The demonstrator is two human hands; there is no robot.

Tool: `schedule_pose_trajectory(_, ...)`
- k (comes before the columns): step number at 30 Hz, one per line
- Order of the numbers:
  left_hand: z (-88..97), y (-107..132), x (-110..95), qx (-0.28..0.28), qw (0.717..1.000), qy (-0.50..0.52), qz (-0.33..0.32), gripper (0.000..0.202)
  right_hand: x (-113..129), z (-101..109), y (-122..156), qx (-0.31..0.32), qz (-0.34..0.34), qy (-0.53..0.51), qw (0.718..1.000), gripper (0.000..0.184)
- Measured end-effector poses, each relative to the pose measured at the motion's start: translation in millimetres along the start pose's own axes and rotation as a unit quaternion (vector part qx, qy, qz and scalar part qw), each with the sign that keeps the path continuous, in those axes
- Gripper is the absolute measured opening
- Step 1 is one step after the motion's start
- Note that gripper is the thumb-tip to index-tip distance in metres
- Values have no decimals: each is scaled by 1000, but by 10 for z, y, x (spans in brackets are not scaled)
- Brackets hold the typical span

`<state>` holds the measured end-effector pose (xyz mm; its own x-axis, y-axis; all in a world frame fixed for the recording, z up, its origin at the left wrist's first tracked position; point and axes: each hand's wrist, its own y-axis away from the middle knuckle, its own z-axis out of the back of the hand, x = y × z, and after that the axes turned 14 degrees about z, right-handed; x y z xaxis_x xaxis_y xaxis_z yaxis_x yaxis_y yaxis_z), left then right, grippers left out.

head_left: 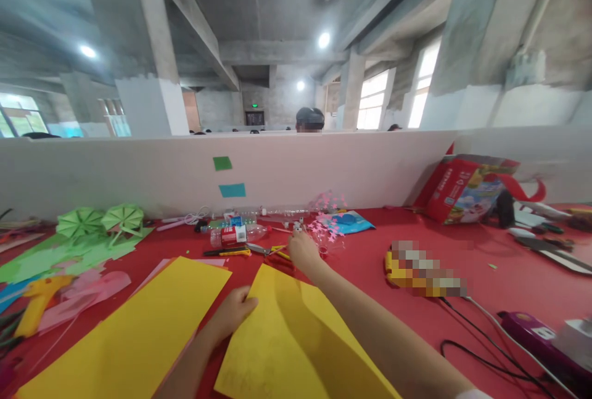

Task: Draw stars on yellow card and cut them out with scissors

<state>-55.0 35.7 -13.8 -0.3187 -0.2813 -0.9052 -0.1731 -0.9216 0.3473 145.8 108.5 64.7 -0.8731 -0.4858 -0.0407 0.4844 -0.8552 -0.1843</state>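
Observation:
My left hand (238,309) grips the left edge of a sheet of yellow paper (277,349), thumb on top. Above that sheet, my right hand (305,251) reaches forward over the red table, its fingers bent together and pointing at some small items. What they hold, if anything, is too small to make out. Just left of it lie scissors (259,249) and a yellow-and-black cutter (229,252). A clear plastic bottle (238,235) with a red label rests behind these. Pink star cutouts (326,223) stand to the right of the hand. More yellow paper (139,325) lies at left.
Green folded paper shapes (99,220) and a yellow glue gun (39,300) are at left. To the right sit a yellow item (395,272) with a blurred top, cables, a purple power strip (536,334) and a red bag (467,189). A white partition (324,168) borders the back.

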Motion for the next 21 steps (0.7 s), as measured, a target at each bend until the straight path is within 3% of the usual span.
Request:
schedule_pose_trajectory(5, -33, -27, 21, -2, 1000, -1, -1, 18, -144, 8, -149, -39, 17, 43, 998, 30)
schedule_pose_trajectory(14, -27, 53, -22, 11, 1000, -1, -11, 18, 11, -223, -355, -65, 27, 70, 995, 31)
schedule_pose_trajectory(18, -4, 77, -62, 60, 997, 45, -2, 36, 156, -316, -290, 2, 35, 46, 998, 31)
schedule_pose_trajectory(21, 40, 63, -42, 98, 991, 80, 44, 41, 279, -394, -231, 74, 9, 20, 997, 32)
